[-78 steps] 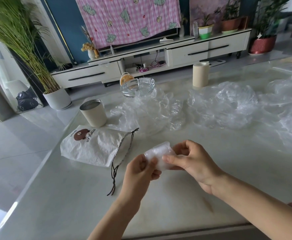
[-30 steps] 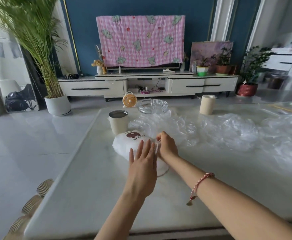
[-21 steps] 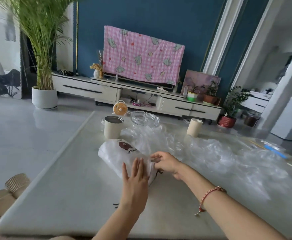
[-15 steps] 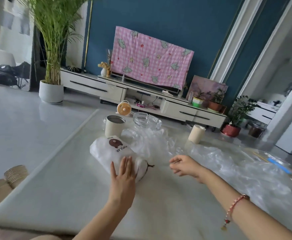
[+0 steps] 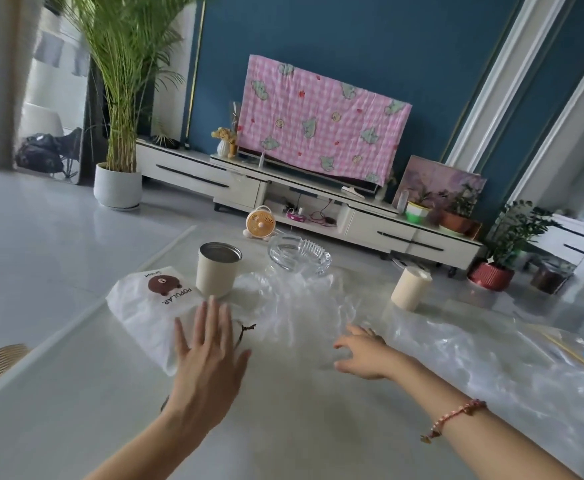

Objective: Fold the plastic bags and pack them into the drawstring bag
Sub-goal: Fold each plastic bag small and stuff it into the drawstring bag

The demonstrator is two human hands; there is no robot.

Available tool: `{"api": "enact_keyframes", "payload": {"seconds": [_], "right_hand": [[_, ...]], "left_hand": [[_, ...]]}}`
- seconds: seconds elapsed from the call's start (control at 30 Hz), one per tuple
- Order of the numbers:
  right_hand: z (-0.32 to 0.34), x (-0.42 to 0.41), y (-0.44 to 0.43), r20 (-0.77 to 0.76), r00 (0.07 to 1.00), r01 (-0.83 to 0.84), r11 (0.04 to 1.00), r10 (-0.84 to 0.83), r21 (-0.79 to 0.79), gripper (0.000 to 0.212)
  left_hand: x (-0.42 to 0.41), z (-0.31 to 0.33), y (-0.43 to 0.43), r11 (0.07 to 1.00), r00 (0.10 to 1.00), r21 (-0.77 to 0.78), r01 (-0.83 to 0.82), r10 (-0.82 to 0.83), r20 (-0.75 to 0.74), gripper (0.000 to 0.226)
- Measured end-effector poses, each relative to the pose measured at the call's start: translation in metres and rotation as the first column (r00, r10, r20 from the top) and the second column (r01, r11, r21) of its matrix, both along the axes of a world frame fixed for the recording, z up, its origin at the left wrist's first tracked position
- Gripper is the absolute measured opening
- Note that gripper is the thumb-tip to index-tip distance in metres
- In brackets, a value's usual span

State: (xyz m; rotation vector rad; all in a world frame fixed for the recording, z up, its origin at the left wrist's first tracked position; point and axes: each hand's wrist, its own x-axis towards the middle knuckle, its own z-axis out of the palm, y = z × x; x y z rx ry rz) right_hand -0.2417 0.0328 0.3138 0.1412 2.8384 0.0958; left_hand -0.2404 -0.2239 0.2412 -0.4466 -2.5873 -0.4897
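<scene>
The white drawstring bag [image 5: 147,308] with a brown bear print lies on the table's left side, its dark cord [image 5: 245,330] at the mouth. My left hand [image 5: 207,362] lies flat with straight fingers on the bag's near end. My right hand [image 5: 361,351] hovers to the right of the bag, fingers loosely spread, at the edge of a crumpled clear plastic bag [image 5: 301,306]. More clear plastic bags [image 5: 491,362] spread across the table's right side.
A cream cup [image 5: 216,270] stands just behind the drawstring bag, a glass ashtray [image 5: 299,254] behind the plastic, and a cream cylinder [image 5: 410,287] further right. The pale table [image 5: 301,427] has its left edge near the bag. A TV cabinet stands beyond.
Both hands held a folded plastic bag, then went to the drawstring bag's mouth. My right hand has since left the mouth and moved right toward the loose plastic; my left hand stays on the bag.
</scene>
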Motion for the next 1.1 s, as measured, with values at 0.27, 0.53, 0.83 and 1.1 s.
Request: {"api": "enact_keyframes", "payload": {"seconds": [0.27, 0.53, 0.83, 1.1], "right_hand": [[0.038, 0.004, 0.019, -0.179, 0.978, -0.109, 0.994, 0.105, -0.015, 0.037], [0.003, 0.087, -0.045, -0.369, 0.831, -0.524, 0.807, 0.416, -0.271, 0.021], [-0.032, 0.128, -0.072, -0.480, 0.837, -0.531, 0.595, 0.262, -0.603, 0.013], [-0.019, 0.110, -0.040, -0.621, 0.708, -0.321, 0.631, -0.335, -0.706, 0.034]], "left_hand": [[0.017, -0.006, 0.033, 0.865, 0.809, -0.064, 0.497, -0.489, -0.326, 0.034], [0.054, 0.014, 0.046, 0.619, 0.749, 0.785, 0.033, -0.535, 0.391, 0.063], [0.059, -0.001, 0.043, 0.794, 0.810, 0.600, -0.093, -0.290, 0.510, 0.020], [0.078, 0.004, 0.026, 0.975, 0.983, 0.155, 0.159, -0.141, -0.121, 0.038]]}}
